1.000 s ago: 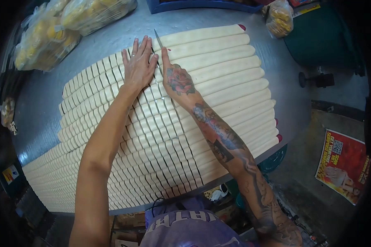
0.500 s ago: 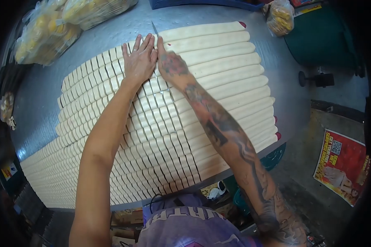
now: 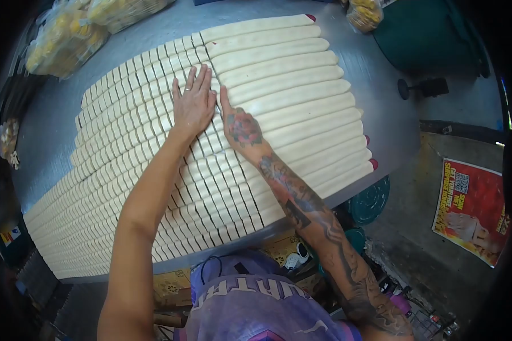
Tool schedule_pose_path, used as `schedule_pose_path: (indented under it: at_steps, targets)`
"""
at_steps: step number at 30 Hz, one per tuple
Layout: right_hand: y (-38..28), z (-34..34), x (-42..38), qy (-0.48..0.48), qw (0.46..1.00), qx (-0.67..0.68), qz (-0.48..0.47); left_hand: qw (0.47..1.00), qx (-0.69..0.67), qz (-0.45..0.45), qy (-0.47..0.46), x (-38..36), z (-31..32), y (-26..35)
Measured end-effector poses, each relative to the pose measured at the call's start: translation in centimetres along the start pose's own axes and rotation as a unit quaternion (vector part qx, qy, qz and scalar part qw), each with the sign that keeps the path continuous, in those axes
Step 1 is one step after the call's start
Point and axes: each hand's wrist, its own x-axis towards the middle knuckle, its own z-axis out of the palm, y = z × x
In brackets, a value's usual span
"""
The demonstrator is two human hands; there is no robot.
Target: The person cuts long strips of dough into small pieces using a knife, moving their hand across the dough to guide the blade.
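Observation:
Long pale dough rolls (image 3: 284, 67) lie side by side across the table. Their left portions are cut into rows of short dough pieces (image 3: 139, 122). My left hand (image 3: 193, 107) rests flat on the cut pieces, fingers stretched forward, a ring on one finger. Just to its right, my right hand (image 3: 242, 128) is closed around a knife (image 3: 217, 79), with the index finger laid along the thin blade. The handle is hidden by the hand. The blade sits at the line between cut pieces and whole rolls.
Bags of yellow items (image 3: 65, 48) stand at the back left, and another small bag (image 3: 364, 14) at the back right. Beside it is a dark green container (image 3: 432, 37). The metal table (image 3: 384, 108) ends at the right; a red poster (image 3: 472, 210) lies beyond it.
Both hands have come nearer to my body, and the knife has moved with the right hand across the rolls. A cut line now shows through the farther rolls. The view has shifted slightly.

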Motion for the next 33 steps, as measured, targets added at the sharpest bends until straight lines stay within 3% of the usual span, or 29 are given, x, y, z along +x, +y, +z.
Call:
schedule_pose_path:
  at_steps: [2, 5, 6, 7, 8, 9, 12, 15, 17, 19, 21, 24, 27, 29, 31, 33]
  targets:
    - [-1.3, -1.6, -3.8, -0.082, 0.996, -0.029, 0.024, 1.0, -0.008, -0.01, 0.003, -0.2, 0.4, -0.3]
    - [-1.7, -1.6, -8.6, -0.088, 0.992, 0.05, 0.078, 0.998, -0.031, -0.041, 0.028, -2.2, -0.9, 1.7]
    - [-2.2, -2.5, -8.9, -0.126, 0.99, -0.004, 0.07, 0.998, -0.049, -0.034, 0.026, -3.6, -1.4, 2.8]
    - [-2.3, -2.5, -9.1, -0.125, 0.99, -0.003, 0.071, 0.997, -0.067, -0.026, 0.022, -5.1, -2.1, 4.3]
    - [-2.2, -2.3, -9.0, -0.088, 0.994, 0.02, 0.068, 0.996, -0.043, -0.034, -0.066, -6.5, -2.7, 5.9]
    - [-2.3, -2.2, -9.5, -0.051, 0.996, 0.043, 0.067, 0.996, -0.042, -0.033, -0.069, -7.6, -2.1, 6.2]
    - [-2.7, -2.6, -12.8, -0.067, 0.994, 0.053, 0.074, 0.999, 0.034, -0.002, -0.009, -9.6, -0.9, 7.5]
    - [-3.4, -2.7, -18.3, -0.05, 0.994, 0.063, 0.07, 1.0, 0.005, 0.004, 0.001, -9.9, -0.6, 7.2]
    - [-4.5, -4.0, -21.4, -0.141, 0.982, 0.032, 0.121, 1.0, -0.017, -0.019, -0.002, -11.0, -0.9, 8.1]
    - [-4.6, -4.2, -22.3, -0.118, 0.982, 0.071, 0.126, 0.998, -0.046, -0.033, 0.015, -13.6, -2.2, 10.1]
    - [-4.6, -3.8, -22.5, -0.107, 0.984, 0.078, 0.12, 0.993, -0.062, -0.046, -0.094, -17.1, -3.4, 13.4]
    - [-5.3, -5.2, -25.1, -0.106, 0.991, -0.002, 0.081, 0.998, -0.036, -0.014, -0.048, -21.0, -0.8, 14.8]
    - [-4.8, -3.0, -30.4, -0.102, 0.988, 0.062, 0.103, 1.0, -0.016, -0.002, -0.008, -20.7, -0.5, 14.7]
    - [-5.4, -2.8, -32.0, -0.128, 0.984, 0.023, 0.122, 0.998, -0.036, -0.034, -0.025, -21.1, -1.1, 14.7]
    - [-6.0, -4.5, -32.1, -0.184, 0.967, 0.068, 0.162, 0.997, -0.034, -0.056, -0.029, -23.4, -2.6, 16.9]
    - [-5.9, -4.2, -32.1, -0.154, 0.973, 0.08, 0.154, 0.995, -0.059, -0.036, -0.074, -26.7, -3.3, 19.5]
